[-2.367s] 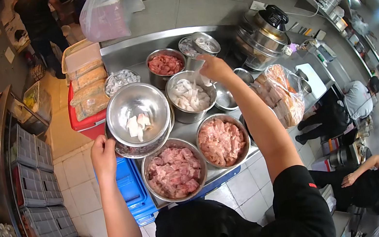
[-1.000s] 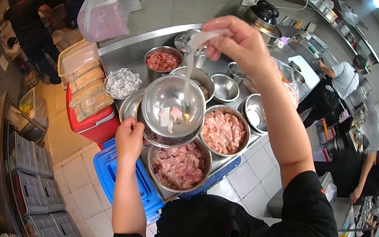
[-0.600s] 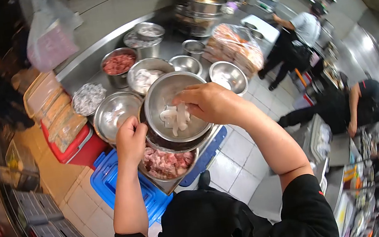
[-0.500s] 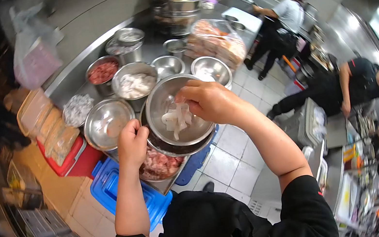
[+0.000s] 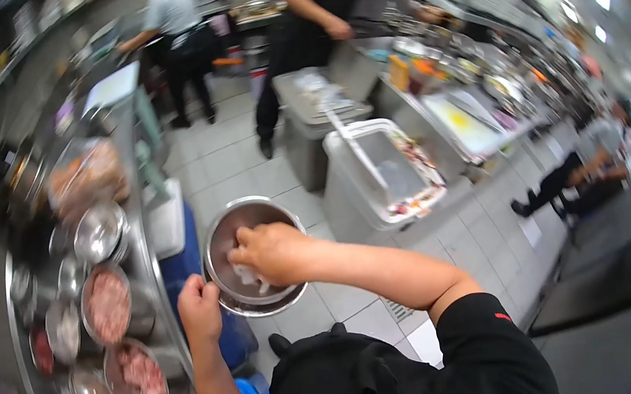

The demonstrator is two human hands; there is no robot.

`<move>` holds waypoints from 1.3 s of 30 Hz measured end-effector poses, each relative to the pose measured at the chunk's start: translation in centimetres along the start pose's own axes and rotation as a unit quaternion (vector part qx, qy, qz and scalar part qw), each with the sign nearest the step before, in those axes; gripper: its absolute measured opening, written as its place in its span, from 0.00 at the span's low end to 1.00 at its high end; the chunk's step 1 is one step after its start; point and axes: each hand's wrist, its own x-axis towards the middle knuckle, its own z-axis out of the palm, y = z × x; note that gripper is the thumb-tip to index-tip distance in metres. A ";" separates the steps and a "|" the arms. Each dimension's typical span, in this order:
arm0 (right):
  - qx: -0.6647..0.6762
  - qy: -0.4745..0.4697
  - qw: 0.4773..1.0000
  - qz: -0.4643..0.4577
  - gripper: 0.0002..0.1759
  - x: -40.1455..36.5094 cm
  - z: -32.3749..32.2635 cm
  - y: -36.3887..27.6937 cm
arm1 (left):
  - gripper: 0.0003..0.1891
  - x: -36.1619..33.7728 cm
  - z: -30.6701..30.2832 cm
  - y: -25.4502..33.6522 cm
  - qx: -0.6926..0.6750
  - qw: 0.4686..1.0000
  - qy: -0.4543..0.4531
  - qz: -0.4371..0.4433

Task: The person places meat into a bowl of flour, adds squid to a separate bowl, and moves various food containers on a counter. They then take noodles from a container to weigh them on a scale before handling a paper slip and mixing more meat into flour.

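Observation:
My left hand (image 5: 200, 308) is closed on the left rim of a pair of stacked steel bowls, held over the tiled floor. Pale, whitish strips of food (image 5: 248, 275) lie in the upper bowl (image 5: 224, 239); the lower bowl (image 5: 255, 312) shows as a rim beneath it. My right hand (image 5: 271, 254) reaches inside with curled fingers, against the pale strips. Its fingertips are partly hidden, but it seems to grip some of them.
Bowls of pink meat (image 5: 109, 304) crowd the steel counter (image 5: 160, 302) at left. A white bin (image 5: 389, 174) with scraps stands ahead, beside a lidded grey bin (image 5: 313, 99). One person (image 5: 311, 2) in black is beyond it, another (image 5: 175, 22) in a light shirt further back.
My view and body have turned right, away from the counter. The stacked bowls have moved with me, off the meat bowls and over the floor. My right hand is deeper in the bowl.

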 end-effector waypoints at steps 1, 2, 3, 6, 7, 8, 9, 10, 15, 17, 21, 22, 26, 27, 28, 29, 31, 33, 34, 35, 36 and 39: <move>0.017 0.004 0.999 0.040 0.20 -2.4 0.8 1.2 | 0.10 0.2 2.5 -0.4 -0.004 0.999 -0.034 0.003; 0.034 0.009 0.997 0.075 0.18 -4.6 1.7 2.3 | 0.09 0.1 5.0 -0.2 0.011 0.998 -0.065 0.006; 0.027 0.014 0.995 0.096 0.18 -6.6 2.5 3.2 | 0.09 -0.1 7.3 0.2 0.000 0.994 -0.108 -0.005; 0.102 0.045 0.973 0.201 0.15 -12.7 4.3 6.8 | 0.09 0.1 13.7 0.1 0.009 0.979 -0.203 0.006; 0.107 0.097 0.963 0.230 0.13 -14.4 4.6 7.9 | 0.09 0.1 15.3 -0.3 0.029 0.970 -0.242 0.017; 0.115 0.145 0.949 0.256 0.12 -16.2 5.3 8.7 | 0.10 0.2 16.7 -0.8 0.025 0.965 -0.261 0.024; 0.137 0.120 0.936 0.300 0.11 -17.2 2.9 8.6 | 0.10 0.6 18.2 -0.7 0.018 0.960 -0.277 0.026; 0.164 0.089 0.921 0.343 0.10 -18.0 -0.1 8.1 | 0.10 0.6 19.2 -0.1 0.026 0.957 -0.288 0.028; 0.165 0.183 0.914 0.323 0.09 -19.8 -5.8 9.1 | 0.10 1.0 21.0 0.9 -0.007 0.957 -0.291 0.002; 0.126 0.158 0.928 0.314 0.12 -20.0 -6.9 9.5 | 0.10 0.8 20.5 2.2 -0.025 0.962 -0.272 -0.016; 0.098 0.120 0.967 0.200 0.15 -18.7 -3.7 11.1 | 0.09 0.3 18.6 3.2 -0.012 0.975 -0.220 -0.017; 0.104 0.116 0.971 0.183 0.15 -18.1 -3.0 11.1 | 0.09 0.1 18.3 2.8 -0.006 0.979 -0.205 -0.012; 0.048 0.046 0.987 0.149 0.14 -14.5 0.5 9.4 | 0.09 -1.3 16.0 3.9 -0.019 0.987 -0.156 -0.023; 0.069 0.019 0.989 0.132 0.15 -13.8 1.3 9.7 | 0.09 -1.6 15.6 3.2 0.001 0.990 -0.138 -0.016; 0.089 -0.008 0.990 0.113 0.16 -12.9 2.0 10.2 | 0.09 -1.8 15.1 2.7 0.003 0.992 -0.121 -0.019; 0.125 0.016 0.987 0.102 0.14 -12.0 2.4 10.6 | 0.09 -2.0 14.4 2.3 0.023 0.994 -0.106 -0.018; 0.179 0.075 0.978 0.080 0.10 -10.3 1.9 10.6 | 0.09 -2.4 12.9 1.3 0.022 0.996 -0.084 -0.031; 0.247 0.072 0.962 0.091 0.08 -8.8 -0.2 9.7 | 0.09 -3.1 11.0 2.0 0.023 0.997 -0.061 -0.048; 0.281 0.088 0.952 0.080 0.08 -7.9 -1.0 9.3 | 0.09 -3.3 10.1 2.4 0.021 0.997 -0.047 -0.061; 0.281 0.085 0.953 0.070 0.08 -7.0 -1.8 8.9 | 0.09 -3.2 9.2 2.2 0.021 0.997 -0.037 -0.062; 0.251 0.089 0.963 0.047 0.08 -6.0 -2.6 8.4 | 0.09 -3.1 8.1 1.7 0.019 0.997 -0.030 -0.071; 0.237 0.080 0.968 0.033 0.10 -2.8 -4.5 6.3 | 0.09 -2.4 5.0 -0.1 0.021 0.997 -0.011 -0.079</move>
